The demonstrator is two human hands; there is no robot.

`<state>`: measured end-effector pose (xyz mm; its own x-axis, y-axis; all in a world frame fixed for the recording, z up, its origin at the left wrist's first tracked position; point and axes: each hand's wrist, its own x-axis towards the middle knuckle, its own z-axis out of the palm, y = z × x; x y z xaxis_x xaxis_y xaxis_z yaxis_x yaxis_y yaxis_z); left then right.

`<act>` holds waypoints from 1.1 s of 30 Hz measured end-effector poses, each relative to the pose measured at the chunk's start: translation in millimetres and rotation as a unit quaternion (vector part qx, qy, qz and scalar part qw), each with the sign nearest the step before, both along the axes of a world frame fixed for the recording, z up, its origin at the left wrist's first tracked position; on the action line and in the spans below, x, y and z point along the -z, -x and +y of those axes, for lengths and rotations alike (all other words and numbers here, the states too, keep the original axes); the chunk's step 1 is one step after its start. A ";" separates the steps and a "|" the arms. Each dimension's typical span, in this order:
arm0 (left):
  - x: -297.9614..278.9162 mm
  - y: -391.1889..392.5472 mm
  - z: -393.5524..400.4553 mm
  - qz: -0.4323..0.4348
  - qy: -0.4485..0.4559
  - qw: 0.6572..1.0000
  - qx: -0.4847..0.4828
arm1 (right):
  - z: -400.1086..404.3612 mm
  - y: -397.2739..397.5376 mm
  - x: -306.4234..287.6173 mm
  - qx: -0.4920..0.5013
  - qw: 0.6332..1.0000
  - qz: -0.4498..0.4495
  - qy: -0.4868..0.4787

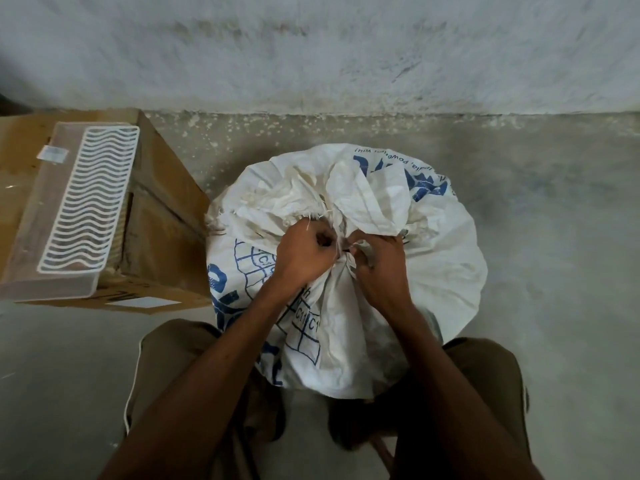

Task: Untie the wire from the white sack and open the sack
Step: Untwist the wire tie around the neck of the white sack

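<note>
Working: both hands pinch at the bunched neck of the white sack (346, 216), which stands on the floor between the knees.
Left hand (304, 252): closed on gathered cloth.
Right hand (377, 261): fingers curled at the tie; the wire (347, 250) barely shows.
Risk: tugging could tighten the twist, or fray the weave.

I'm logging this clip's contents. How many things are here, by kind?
White sack, neck still gathered: 1
Cardboard box: 1
White wire rack on the box: 1
Hands at the sack's neck, left hand and right hand: 2
Total: 5
</note>
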<state>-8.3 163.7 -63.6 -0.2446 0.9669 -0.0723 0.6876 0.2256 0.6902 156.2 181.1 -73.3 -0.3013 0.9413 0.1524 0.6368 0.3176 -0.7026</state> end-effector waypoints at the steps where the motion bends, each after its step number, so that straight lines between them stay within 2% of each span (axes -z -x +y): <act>1: 0.4 1.7 1.7 -0.003 -0.001 1.000 0.006 | 1.7 -0.2 -0.6 -0.005 1.000 -0.001 -0.001; 5: -0.8 10.3 4.9 -0.024 -0.004 0.999 0.023 | 3.0 -6.1 -2.8 -0.021 0.999 0.019 -0.026; 10: -5.5 11.8 1.4 -0.006 -0.006 1.000 0.027 | 0.1 -13.2 -3.0 -0.023 0.999 0.028 -0.026; 19: -14.2 12.2 0.3 -0.005 -0.014 0.999 0.031 | -2.3 -12.3 -2.3 -0.062 0.995 -0.027 -0.076; 24: -9.0 0.0 -2.7 0.020 -0.016 0.999 0.025 | 2.4 -15.5 -1.2 -0.102 0.992 -0.034 -0.061; 28: -11.5 -2.4 -2.3 0.021 -0.032 0.999 0.020 | 0.7 -15.8 -5.2 -0.094 0.993 -0.030 -0.068; 33: -12.8 0.2 -4.0 0.015 -0.002 0.998 0.055 | 1.2 -17.1 0.1 -0.086 0.995 -0.025 -0.052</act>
<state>-8.4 159.7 -50.8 -0.1388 0.9883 -0.0635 0.7284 0.1453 0.6696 173.4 182.3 -73.4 -0.4664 0.8549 0.2272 0.6004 0.4946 -0.6283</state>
